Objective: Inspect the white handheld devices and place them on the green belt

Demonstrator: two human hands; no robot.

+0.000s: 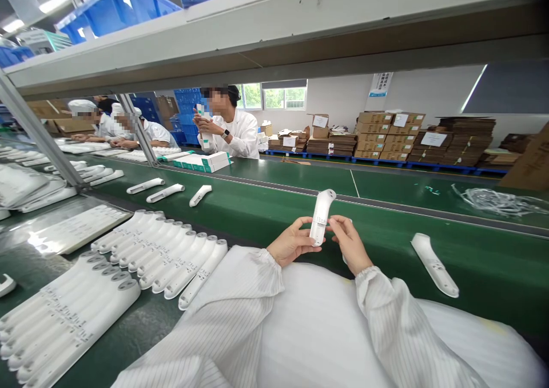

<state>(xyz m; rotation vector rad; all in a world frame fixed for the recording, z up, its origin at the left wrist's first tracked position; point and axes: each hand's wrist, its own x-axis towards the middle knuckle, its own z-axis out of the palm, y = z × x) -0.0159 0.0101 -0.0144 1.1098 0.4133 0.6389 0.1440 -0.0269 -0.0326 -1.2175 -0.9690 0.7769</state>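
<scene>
My left hand (295, 242) is closed around the lower part of a white infrared thermometer (321, 213). The thermometer is held nearly upright, its angled head up and a small slot in its handle facing me. At its right side is my right hand (348, 240), with thumb and fingers pinched together close to the handle. White edges show beside the right palm, but what they belong to is mostly hidden. Another white thermometer (435, 266) lies on the green belt (386, 228) to the right.
Rows of thermometers (167, 253) lie to my left, with a nearer stack (72, 313). Several single housings (166, 193) rest on the belt. A shelf beam (274, 33) crosses overhead. Opposite, a co-worker (235, 130) holds white boxes behind a box stack (203, 162). Clear plastic (501, 200) lies right.
</scene>
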